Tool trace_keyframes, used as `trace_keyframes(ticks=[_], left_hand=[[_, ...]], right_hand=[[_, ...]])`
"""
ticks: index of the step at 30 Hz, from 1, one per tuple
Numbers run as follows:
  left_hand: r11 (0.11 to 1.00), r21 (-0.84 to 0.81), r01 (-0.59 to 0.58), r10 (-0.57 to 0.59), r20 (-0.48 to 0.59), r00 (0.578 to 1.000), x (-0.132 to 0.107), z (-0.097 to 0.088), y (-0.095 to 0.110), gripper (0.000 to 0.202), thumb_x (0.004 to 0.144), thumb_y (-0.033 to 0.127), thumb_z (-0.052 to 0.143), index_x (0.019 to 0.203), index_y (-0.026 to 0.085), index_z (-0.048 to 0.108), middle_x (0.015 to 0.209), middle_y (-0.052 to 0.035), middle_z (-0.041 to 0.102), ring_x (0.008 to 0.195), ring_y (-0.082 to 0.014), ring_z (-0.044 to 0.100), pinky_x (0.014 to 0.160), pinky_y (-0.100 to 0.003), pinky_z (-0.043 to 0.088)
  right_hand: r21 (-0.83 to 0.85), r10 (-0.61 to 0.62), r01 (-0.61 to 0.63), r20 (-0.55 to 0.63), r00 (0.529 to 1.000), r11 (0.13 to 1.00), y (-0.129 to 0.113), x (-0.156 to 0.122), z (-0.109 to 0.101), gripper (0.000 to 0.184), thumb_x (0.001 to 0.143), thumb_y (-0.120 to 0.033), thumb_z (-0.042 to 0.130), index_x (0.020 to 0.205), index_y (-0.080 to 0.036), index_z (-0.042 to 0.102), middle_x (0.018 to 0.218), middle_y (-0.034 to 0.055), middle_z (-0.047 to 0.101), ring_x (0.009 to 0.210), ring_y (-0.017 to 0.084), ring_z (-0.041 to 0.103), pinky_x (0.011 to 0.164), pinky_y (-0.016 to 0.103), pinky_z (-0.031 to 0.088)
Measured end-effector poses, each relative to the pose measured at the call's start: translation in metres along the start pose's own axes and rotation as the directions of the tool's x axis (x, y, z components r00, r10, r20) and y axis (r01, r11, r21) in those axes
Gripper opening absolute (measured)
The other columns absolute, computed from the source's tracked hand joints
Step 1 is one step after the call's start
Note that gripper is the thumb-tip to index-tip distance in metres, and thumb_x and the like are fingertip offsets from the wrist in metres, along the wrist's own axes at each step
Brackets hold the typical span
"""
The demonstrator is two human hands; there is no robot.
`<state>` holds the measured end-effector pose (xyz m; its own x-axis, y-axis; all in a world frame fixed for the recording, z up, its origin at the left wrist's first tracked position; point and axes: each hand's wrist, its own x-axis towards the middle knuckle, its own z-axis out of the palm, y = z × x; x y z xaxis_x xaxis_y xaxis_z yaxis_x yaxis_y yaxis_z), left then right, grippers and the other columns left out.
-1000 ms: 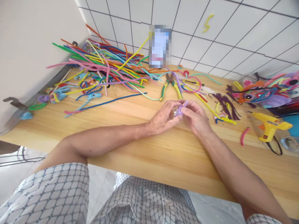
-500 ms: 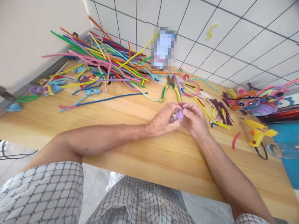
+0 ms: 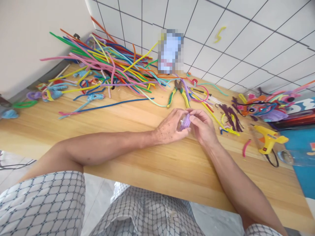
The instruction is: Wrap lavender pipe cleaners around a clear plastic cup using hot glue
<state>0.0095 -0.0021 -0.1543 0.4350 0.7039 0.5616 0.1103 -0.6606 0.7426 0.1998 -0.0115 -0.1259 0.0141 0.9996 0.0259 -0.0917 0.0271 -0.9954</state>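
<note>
While both hands [image 3: 167, 129] are facing inward, they're gripping a purple piece [image 3: 186, 122] between them.
Slackening, they'd be risking a drop.

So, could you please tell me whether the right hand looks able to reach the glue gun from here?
Probably yes: mostly bare table lies between the right hand and the glue gun, with a small pink piece beside it, though the hand would likely have to release the purple piece first.
</note>
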Motion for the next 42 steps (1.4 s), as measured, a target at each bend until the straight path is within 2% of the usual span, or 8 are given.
trace_keyframes(ticks=[5,11,20,24,28,34,38,42], left_hand=[[1.0,-0.003,0.019,-0.019,0.001,1.0,-0.0003,-0.0006,0.0009,0.044,0.102,0.037,0.063,0.141,0.018,0.054,0.139,-0.0185,0.068,0.133,-0.0312,0.065,0.115,-0.051,0.056],[0.998,-0.032,-0.047,0.047,-0.01,0.999,0.0004,-0.0015,-0.0033,0.045,0.106,0.037,0.061,0.145,0.017,0.051,0.145,-0.021,0.065,0.137,-0.0318,0.063,0.116,-0.051,0.055],[0.999,-0.01,-0.044,0.044,-0.03,0.999,-0.0002,0.0009,-0.0036,0.046,0.103,0.033,0.063,0.143,0.017,0.049,0.142,-0.0202,0.064,0.137,-0.0319,0.062,0.117,-0.053,0.053],[0.999,-0.027,-0.034,0.033,-0.022,0.999,0.0007,0.001,-0.003,0.052,0.1,0.032,0.064,0.148,0.018,0.048,0.147,-0.02,0.063,0.14,-0.033,0.06,0.121,-0.055,0.051],[0.999,-0.025,-0.029,0.028,-0.015,0.999,0.0016,0.0005,-0.0029,0.058,0.098,0.031,0.065,0.152,0.017,0.048,0.15,-0.0202,0.062,0.143,-0.0335,0.058,0.123,-0.056,0.05],[0.998,-0.047,0.036,-0.035,0.037,0.999,0.0021,-0.0025,-0.0019,0.054,0.101,0.038,0.066,0.15,0.018,0.052,0.147,-0.02,0.065,0.141,-0.0328,0.061,0.121,-0.055,0.051],[0.996,-0.063,0.056,-0.054,0.031,0.998,0.0026,-0.0033,-0.0006,0.051,0.104,0.04,0.065,0.148,0.018,0.054,0.146,-0.0198,0.065,0.141,-0.0326,0.061,0.119,-0.054,0.054],[0.997,-0.054,0.056,-0.056,-0.001,0.998,0.0025,-0.0019,-0.0006,0.048,0.103,0.041,0.066,0.144,0.019,0.054,0.144,-0.0186,0.066,0.139,-0.0319,0.062,0.118,-0.053,0.054]], right_hand=[[-0.025,-0.008,0.008,0.007,1.0,1.0,-0.0015,-0.0021,0.0014,0.031,0.073,-0.045,0.1,0.09,-0.031,0.079,0.124,0.0014,0.079,0.108,0.021,0.072,0.092,0.037,0.06],[-0.038,-0.036,0.036,0.007,0.999,0.999,-0.0034,-0.0017,0.0004,0.032,0.073,-0.045,0.1,0.093,-0.032,0.079,0.124,0.0015,0.078,0.103,0.021,0.071,0.086,0.036,0.06],[-0.037,-0.028,0.026,-0.042,0.999,0.999,-0.0008,-0.0018,0.0018,0.026,0.075,-0.043,0.097,0.089,-0.032,0.079,0.122,-0.0005,0.08,0.107,0.021,0.07,0.096,0.038,0.057],[-0.053,-0.035,0.033,-0.048,0.998,0.998,-0.0009,-0.0018,0.0018,0.026,0.077,-0.042,0.095,0.093,-0.031,0.078,0.121,0.001,0.08,0.106,0.022,0.071,0.095,0.039,0.058],[-0.047,-0.011,0.01,-0.03,0.999,0.999,-0.0019,-0.0013,0.0004,0.028,0.078,-0.042,0.095,0.095,-0.031,0.077,0.121,0.0012,0.08,0.106,0.022,0.072,0.096,0.04,0.059],[-0.083,-0.001,0.002,0.004,1.0,0.997,-0.0015,0.0001,-0.0025,0.032,0.079,-0.048,0.095,0.096,-0.031,0.074,0.124,0.002,0.079,0.112,0.024,0.074,0.101,0.042,0.059],[-0.082,0.016,-0.016,-0.007,1.0,0.997,-0.0042,-0.0003,-0.0019,0.032,0.077,-0.047,0.096,0.096,-0.031,0.076,0.12,0.0016,0.08,0.106,0.022,0.073,0.097,0.04,0.059],[-0.094,0.067,-0.069,-0.024,0.997,0.993,-0.0089,-0.0011,-0.0007,0.035,0.076,-0.046,0.097,0.1,-0.03,0.078,0.106,0.0008,0.081,0.094,0.021,0.072,0.09,0.038,0.058]])
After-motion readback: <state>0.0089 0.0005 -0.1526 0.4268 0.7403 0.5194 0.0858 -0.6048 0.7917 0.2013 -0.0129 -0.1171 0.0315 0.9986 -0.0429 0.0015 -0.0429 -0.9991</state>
